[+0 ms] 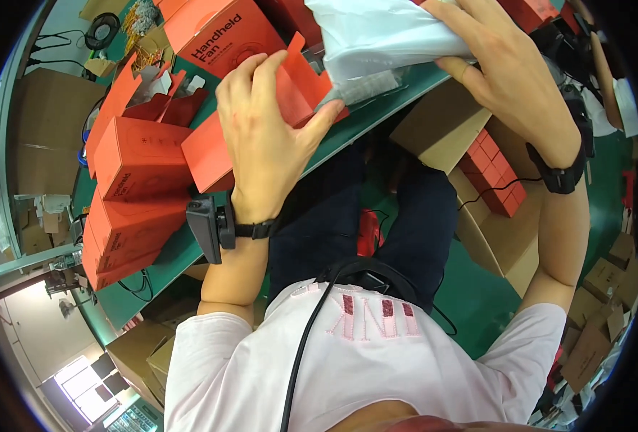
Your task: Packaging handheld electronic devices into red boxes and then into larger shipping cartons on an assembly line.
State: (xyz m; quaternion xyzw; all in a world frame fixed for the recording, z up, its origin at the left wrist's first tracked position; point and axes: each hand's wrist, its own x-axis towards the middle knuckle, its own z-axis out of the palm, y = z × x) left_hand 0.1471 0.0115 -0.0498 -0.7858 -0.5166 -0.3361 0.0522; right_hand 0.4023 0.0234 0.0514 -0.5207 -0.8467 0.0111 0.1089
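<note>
My left hand (261,133) is wrapped over a small orange-red carton (207,153), thumb on its right side and fingers across the top. The carton lies tilted on the table, its flaps raised at the far end. In my right hand (502,61) is a white plastic bag (383,39), gripped by its right end between thumb and fingers. The bag hangs just beyond the carton's opening; its contents are hidden. Below the bag, a clear plastic wrapper (370,88) rests near the table edge.
More orange-red boxes (142,155) stand along the left of the green table (376,115), some with flaps up. A larger one (222,36) is behind. By my legs at right, an open brown carton (509,248) holds several small orange-red boxes (493,173).
</note>
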